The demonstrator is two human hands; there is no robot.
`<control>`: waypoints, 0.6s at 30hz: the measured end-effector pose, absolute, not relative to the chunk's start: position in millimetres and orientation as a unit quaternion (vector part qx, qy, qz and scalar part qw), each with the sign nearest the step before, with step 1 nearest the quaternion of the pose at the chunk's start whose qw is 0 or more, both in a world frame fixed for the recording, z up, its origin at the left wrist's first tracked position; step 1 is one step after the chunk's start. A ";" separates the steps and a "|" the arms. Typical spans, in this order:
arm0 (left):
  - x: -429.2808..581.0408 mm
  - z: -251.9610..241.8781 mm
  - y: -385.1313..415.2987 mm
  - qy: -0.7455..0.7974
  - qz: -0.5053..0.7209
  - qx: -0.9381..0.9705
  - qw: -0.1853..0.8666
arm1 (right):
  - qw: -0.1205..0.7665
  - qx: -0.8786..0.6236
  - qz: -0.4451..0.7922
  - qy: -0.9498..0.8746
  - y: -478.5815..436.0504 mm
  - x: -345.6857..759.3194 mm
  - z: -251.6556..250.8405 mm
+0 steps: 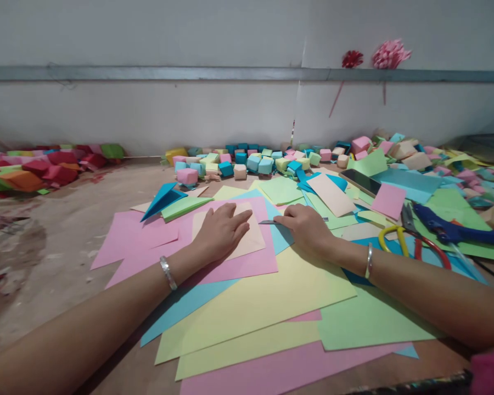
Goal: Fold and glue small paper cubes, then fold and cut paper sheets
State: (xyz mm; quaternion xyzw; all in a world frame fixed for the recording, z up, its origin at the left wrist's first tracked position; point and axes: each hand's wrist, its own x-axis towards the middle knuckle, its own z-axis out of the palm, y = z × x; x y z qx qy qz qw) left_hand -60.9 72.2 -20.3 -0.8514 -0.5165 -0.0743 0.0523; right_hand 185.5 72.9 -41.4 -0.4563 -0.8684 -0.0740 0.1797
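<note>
My left hand [222,233] lies with its fingers spread on a cream sheet of paper [253,241], which rests on a larger pink sheet [251,269]. Just to the right, my right hand [308,227] is closed around a thin metal blade [267,222]. Its narrow end points left toward the cream sheet, and the other end shows past my fingers; the middle is hidden. Beneath both hands spread layers of yellow paper [271,296], blue and green sheets. A folded blue paper [162,200] and a folded green strip [187,207] lie beyond my left hand.
Small folded paper boxes [241,159] line the wall, with red and orange ones [60,170] at left. At right are yellow-and-red-handled scissors [401,238], a blue glue gun [456,227] and a phone [360,182]. Paper flowers [391,54] hang on the metal rail [230,73].
</note>
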 end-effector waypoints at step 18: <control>-61.0 -22.1 72.4 -0.505 -0.096 -0.855 0.072 | 0.201 -0.439 -0.030 -0.875 72.9 184.9 -39.1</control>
